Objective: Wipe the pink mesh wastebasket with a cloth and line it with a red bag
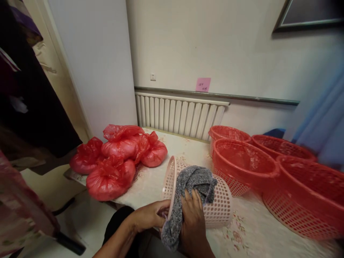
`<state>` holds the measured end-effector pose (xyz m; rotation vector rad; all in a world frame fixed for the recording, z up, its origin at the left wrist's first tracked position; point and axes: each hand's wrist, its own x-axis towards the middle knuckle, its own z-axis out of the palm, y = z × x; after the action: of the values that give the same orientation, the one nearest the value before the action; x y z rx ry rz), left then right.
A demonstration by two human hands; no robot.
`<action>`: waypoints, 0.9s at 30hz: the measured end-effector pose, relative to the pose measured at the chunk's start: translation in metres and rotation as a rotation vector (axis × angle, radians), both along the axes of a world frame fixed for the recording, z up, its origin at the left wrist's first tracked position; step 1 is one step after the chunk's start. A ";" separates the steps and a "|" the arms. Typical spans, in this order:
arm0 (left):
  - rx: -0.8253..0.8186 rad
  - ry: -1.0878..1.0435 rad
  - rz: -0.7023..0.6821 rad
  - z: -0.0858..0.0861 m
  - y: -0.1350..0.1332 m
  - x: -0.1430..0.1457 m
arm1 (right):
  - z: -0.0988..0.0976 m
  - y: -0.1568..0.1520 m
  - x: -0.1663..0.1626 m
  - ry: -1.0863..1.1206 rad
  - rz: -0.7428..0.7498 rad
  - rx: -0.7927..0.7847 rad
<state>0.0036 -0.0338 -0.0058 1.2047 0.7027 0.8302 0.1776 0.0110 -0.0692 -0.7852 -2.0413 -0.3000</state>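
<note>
A pale pink plastic basket (221, 200) with a perforated wall lies on its side on the table in front of me. A speckled grey knitted cloth (192, 175) is draped across its wall, one end hanging down over the rim. My right hand (192, 215) is closed on this cloth, fingers bent and pressed against it over the basket. At the basket's mouth, my left hand (153, 216) grips the rim beside the cloth's hanging end. Its fingertips are partly hidden, and a bit of lilac material shows by the thumb.
Several knotted red plastic bags (111, 179), filled, sit on the left of the table. Several baskets lined with red plastic bags (244, 161) stand at the right. A flower-patterned cover (236, 238) lies on the table. Behind are a radiator (180, 113) and a wall.
</note>
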 end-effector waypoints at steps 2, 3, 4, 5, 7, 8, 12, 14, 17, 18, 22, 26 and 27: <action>-0.065 -0.051 0.052 -0.006 -0.001 -0.006 | 0.000 -0.004 0.000 -0.011 -0.006 -0.004; -0.093 -0.091 0.116 -0.008 -0.001 -0.008 | -0.001 -0.005 0.000 -0.012 -0.011 -0.009; -0.113 -0.135 0.188 -0.010 -0.001 -0.009 | -0.001 -0.007 -0.001 -0.011 -0.016 -0.014; -0.121 -0.175 0.252 -0.011 0.000 -0.009 | -0.002 -0.008 -0.002 -0.006 -0.023 -0.021; -0.105 -0.232 0.317 -0.010 0.002 -0.003 | -0.003 -0.008 -0.004 0.000 -0.033 -0.032; -0.086 -0.252 0.320 -0.008 0.005 0.002 | -0.004 -0.008 -0.005 0.003 -0.035 -0.034; 0.001 -0.297 0.336 0.005 0.019 0.026 | -0.008 -0.006 -0.009 0.036 -0.040 -0.042; -0.005 -0.312 0.369 0.009 0.027 0.035 | -0.009 -0.005 -0.011 0.056 -0.045 -0.040; -0.020 -0.279 0.429 0.011 0.037 0.039 | -0.007 -0.005 -0.013 0.045 -0.060 -0.051; -0.016 -0.257 0.438 0.012 0.039 0.039 | -0.005 -0.005 -0.014 0.039 -0.066 -0.060; -0.031 -0.219 0.400 0.013 0.047 0.032 | 0.008 -0.003 -0.019 0.038 -0.062 -0.081; -0.010 -0.213 0.396 0.015 0.053 0.028 | 0.023 0.012 -0.020 0.018 -0.065 -0.146; -0.015 -0.192 0.404 0.014 0.055 0.027 | 0.026 0.018 -0.019 0.011 -0.076 -0.162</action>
<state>0.0308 0.0208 0.0086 0.9649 0.8043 1.2555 0.1589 0.0287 -0.0432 -0.9630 -2.0473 -0.1730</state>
